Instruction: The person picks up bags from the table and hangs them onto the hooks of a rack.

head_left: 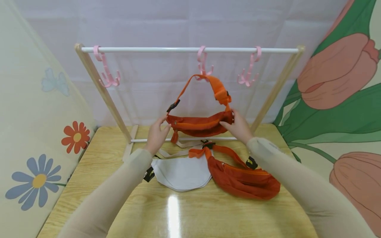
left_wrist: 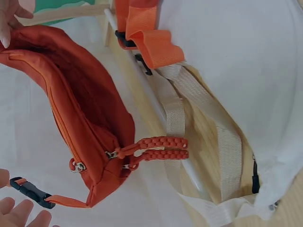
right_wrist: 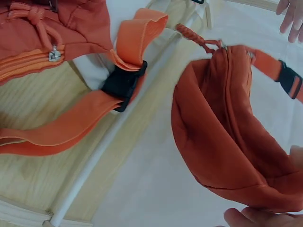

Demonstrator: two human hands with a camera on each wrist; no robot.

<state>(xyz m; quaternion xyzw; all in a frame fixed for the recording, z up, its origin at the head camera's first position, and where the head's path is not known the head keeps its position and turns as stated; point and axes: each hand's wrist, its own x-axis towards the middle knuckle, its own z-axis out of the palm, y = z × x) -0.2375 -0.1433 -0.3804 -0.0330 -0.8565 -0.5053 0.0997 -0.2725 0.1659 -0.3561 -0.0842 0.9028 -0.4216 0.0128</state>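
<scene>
A rust-red waist bag (head_left: 199, 127) hangs by its orange strap (head_left: 215, 84) from the middle pink hook (head_left: 203, 67). My right hand (head_left: 239, 127) holds its right end, thumb in front. In the right wrist view, fingers (right_wrist: 255, 218) lie against the bag's edge. At the left end, my left hand (head_left: 156, 135) has its fingers spread. The left wrist view shows these fingers (left_wrist: 21, 215) beside the black buckle (left_wrist: 31, 191), not curled round it. Braided zip pulls (left_wrist: 158, 147) dangle from the bag.
A white waist bag (head_left: 181, 173) and another rust-red waist bag (head_left: 242, 180) lie on the wooden table (head_left: 143, 211). Further pink hooks (head_left: 108, 72) hang left and right on the rack's white top bar (head_left: 154, 50). A lower bar (head_left: 138, 140) crosses behind the bags.
</scene>
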